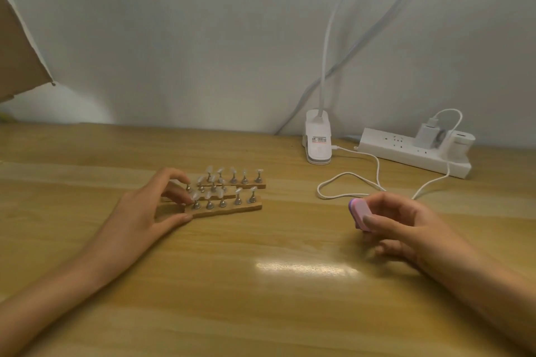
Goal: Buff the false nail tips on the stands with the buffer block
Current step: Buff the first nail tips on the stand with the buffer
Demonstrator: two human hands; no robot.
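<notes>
1. The left hand (150, 206) is reaching in from the lower left, forearm lying low over the wooden table (261, 298), fingers spread and curled around the left end of the nail stands (223, 193); the thumb is pressing the front strip's end, and the fingertips are touching a peg near the nail tips (208, 194). Whether it is actually pinching one I cannot tell.
2. The right hand (400, 226) is coming in from the lower right, gripping the pink buffer block (359, 213) between thumb and fingers, held well apart from the stands.
3. Three wooden strips are sitting mid-table, staggered, pegs upright.
4. Bare tabletop is lying between the two hands and toward the near edge.
5. Behind the right hand, a white cable (348, 185) is looping near it; a lamp clip (317, 139) and power strip (412, 152) are sitting by the wall.
</notes>
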